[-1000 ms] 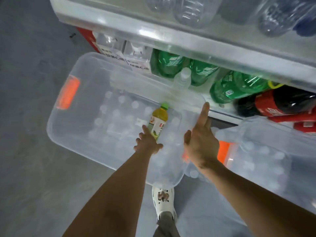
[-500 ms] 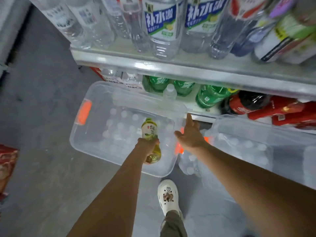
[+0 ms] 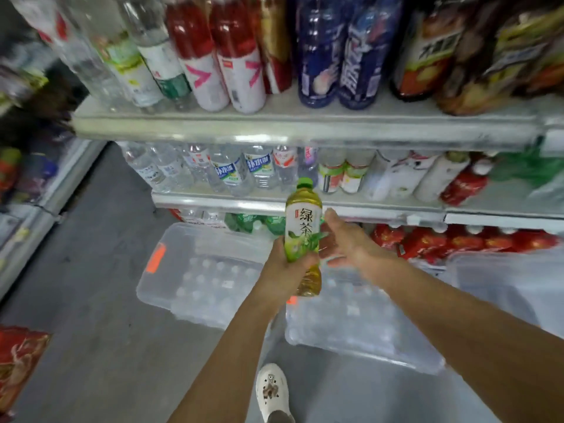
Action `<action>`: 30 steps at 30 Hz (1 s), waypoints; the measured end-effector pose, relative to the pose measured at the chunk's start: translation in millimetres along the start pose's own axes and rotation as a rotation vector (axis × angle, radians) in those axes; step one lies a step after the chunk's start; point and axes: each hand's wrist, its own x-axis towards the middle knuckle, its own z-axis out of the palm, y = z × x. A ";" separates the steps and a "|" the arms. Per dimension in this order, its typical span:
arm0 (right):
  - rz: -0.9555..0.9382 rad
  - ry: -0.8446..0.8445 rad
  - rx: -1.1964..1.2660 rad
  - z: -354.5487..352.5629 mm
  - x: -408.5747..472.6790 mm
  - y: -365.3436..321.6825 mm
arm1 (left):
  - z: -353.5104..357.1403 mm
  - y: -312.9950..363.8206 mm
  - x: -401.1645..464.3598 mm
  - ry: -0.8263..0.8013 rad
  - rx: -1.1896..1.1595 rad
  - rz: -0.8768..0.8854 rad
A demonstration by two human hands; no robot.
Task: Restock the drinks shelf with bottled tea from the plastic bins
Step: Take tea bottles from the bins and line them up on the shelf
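Note:
My left hand (image 3: 285,270) grips a green tea bottle (image 3: 302,230) by its lower half and holds it upright, well above the floor, in front of the drinks shelf (image 3: 305,204). The bottle has a green cap, a white and green label and yellow tea inside. My right hand (image 3: 341,238) is open just to the right of the bottle, with its fingers spread close to the label. Below my hands a clear plastic bin (image 3: 171,288) with an orange handle lies on the floor. A second clear bin (image 3: 363,331) lies to its right.
An upper shelf (image 3: 274,126) carries large water, red and blue bottles. The middle shelf holds several small water and drink bottles. Green and red bottles fill the bottom row. A third clear bin (image 3: 503,282) sits far right. My white shoe (image 3: 271,392) stands on grey floor.
My left hand has lifted the tea bottle out of the bin and up to shelf height. The view has tilted upward, showing higher shelves. My right hand has risen beside the bottle.

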 end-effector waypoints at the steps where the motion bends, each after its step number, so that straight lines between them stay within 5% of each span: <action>1: -0.046 0.012 0.028 -21.7 -18.4 -8.6 | 19.2 14.1 -14.2 -0.008 0.012 0.044; 9: -0.453 0.246 -0.020 -221.0 -188.7 -33.3 | 201.3 109.8 -146.9 -0.101 0.234 0.416; 16: -0.627 0.450 -0.044 -382.5 -332.0 -19.5 | 351.8 177.2 -243.7 -0.276 0.213 0.580; 23: -0.758 0.623 0.016 -499.9 -427.1 -16.0 | 443.1 258.9 -286.6 -0.515 0.439 0.795; 30: -0.868 0.757 0.046 -596.7 -462.2 -28.2 | 517.4 336.3 -293.4 -0.495 0.516 0.994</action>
